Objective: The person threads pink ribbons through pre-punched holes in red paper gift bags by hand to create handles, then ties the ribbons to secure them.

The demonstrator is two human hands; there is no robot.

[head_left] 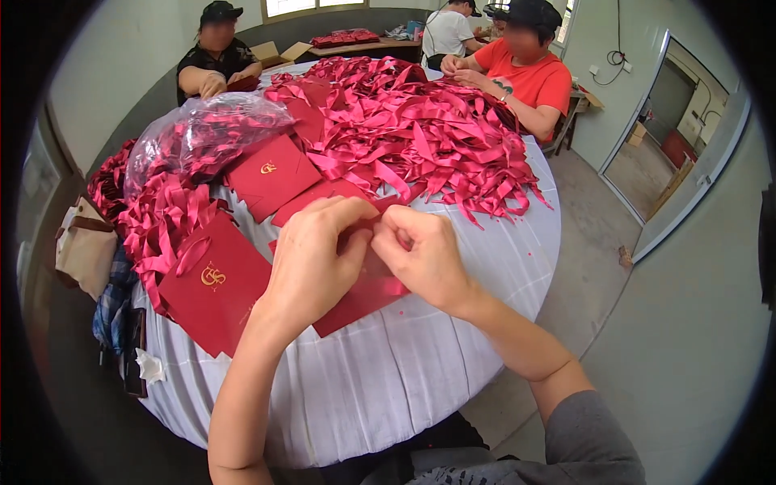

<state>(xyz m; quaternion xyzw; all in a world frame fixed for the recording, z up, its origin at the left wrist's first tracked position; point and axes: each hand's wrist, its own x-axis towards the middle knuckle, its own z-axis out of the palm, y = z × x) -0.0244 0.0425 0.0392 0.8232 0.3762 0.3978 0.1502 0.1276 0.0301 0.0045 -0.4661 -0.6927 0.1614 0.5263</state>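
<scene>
A dark red paper bag [353, 314] lies under my two hands, close to the table's near edge. My left hand [314, 255] is closed, thumb and fingers pinching at the bag's upper edge. Right beside it my right hand [428, 257] pinches a crimson satin ribbon, mostly hidden by the fingers. A loose length of ribbon [386, 286] hangs across the bag's front below the right hand. To my left lies another red bag [214, 283] with a gold emblem and a ribbon handle. Farther off, more red bags [271, 174] overlap one another.
A big heap of crimson ribbons [436, 137] covers the far side of the round, white-clothed table [364, 404]. At left are a clear plastic sack [202, 133], a beige bag [85, 250] and a phone [135, 356]. Co-workers sit opposite [525, 73] and far left [217, 56].
</scene>
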